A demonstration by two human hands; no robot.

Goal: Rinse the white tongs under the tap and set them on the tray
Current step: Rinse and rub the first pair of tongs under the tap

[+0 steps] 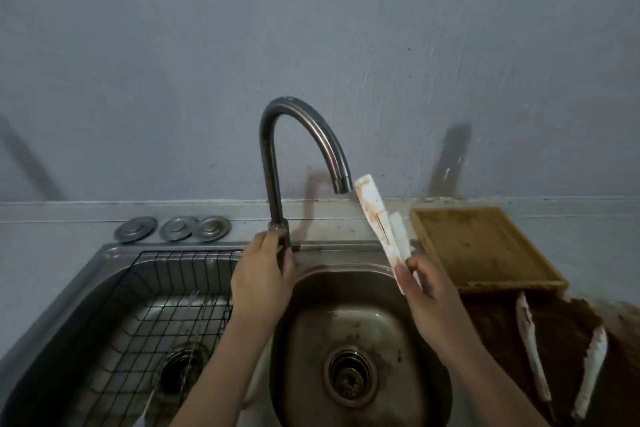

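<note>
The long white plastic tongs (pixel 380 224), streaked with brown stains, are standing nearly upright just right of the curved steel tap's (pixel 304 135) spout; the shallow wooden tray (pixel 485 246) is lying flat further right.

- The tap (pixel 277 163) stands at the back of the sink (pixel 349 333), its spout arching right over the right basin.
- A wire basket (pixel 166 291) sits in the left basin.
- Three metal discs (pixel 173 228) lie in a row on the table (pixel 52 239) behind the left basin, left of the tap.
- The left hand (pixel 261 274) rests at the base of the tap.
- The right hand (pixel 426 295) holds the tongs (pixel 381 222) just right of the spout, tips up.
- The tray (pixel 485 246) lies on the table right of the sink.
- Another pair of tongs (pixel 561 357) lies in front of the tray.
</note>
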